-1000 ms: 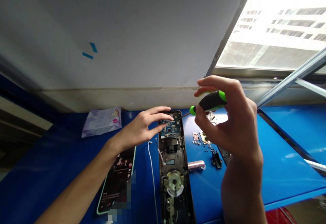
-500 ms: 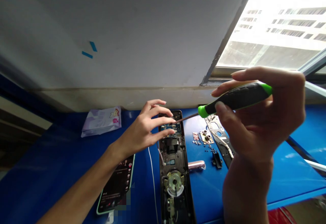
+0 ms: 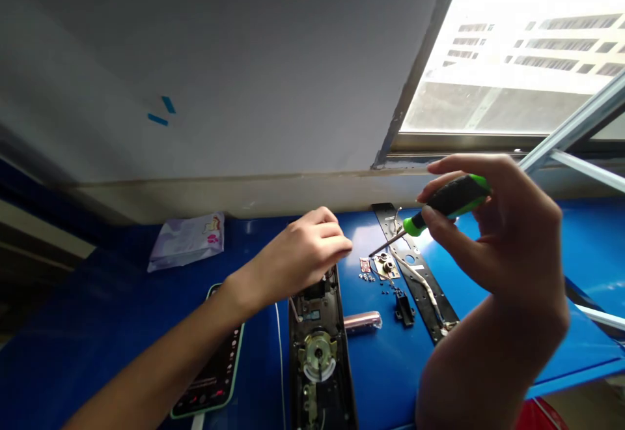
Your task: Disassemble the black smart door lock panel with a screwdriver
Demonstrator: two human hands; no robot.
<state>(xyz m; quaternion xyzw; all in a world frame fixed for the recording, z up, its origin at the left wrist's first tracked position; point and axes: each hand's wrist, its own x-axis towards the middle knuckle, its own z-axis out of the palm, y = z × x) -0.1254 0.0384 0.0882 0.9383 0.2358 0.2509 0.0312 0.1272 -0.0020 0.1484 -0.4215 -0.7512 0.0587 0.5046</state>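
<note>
My right hand (image 3: 512,221) grips a screwdriver (image 3: 454,199) with a black and green handle. Its shaft slants down to the left, the tip above a small red circuit board (image 3: 365,264). My left hand (image 3: 315,247) is closed, fingertips pressed together, over the far end of a long black device housing (image 3: 334,326). Whatever those fingers hold, if anything, is hidden. Inside the opened housing are a round metal part (image 3: 318,350) and wires; the hand covers its far end. Beside the red board lie a tan board (image 3: 387,266) and several small screws (image 3: 367,277).
A long black panel (image 3: 420,300) carrying a white cable lies on the right. Nearer are a black plastic part (image 3: 404,309) and a pinkish cylinder (image 3: 362,322). On the left are a phone (image 3: 209,378) and a lilac packet (image 3: 185,241). Wall and window rise behind the blue table (image 3: 122,326).
My left fingers have gone from spread over the housing's circuit board to closed, and moved up and right. The screwdriver tip has left the housing and moved right towards the loose boards.
</note>
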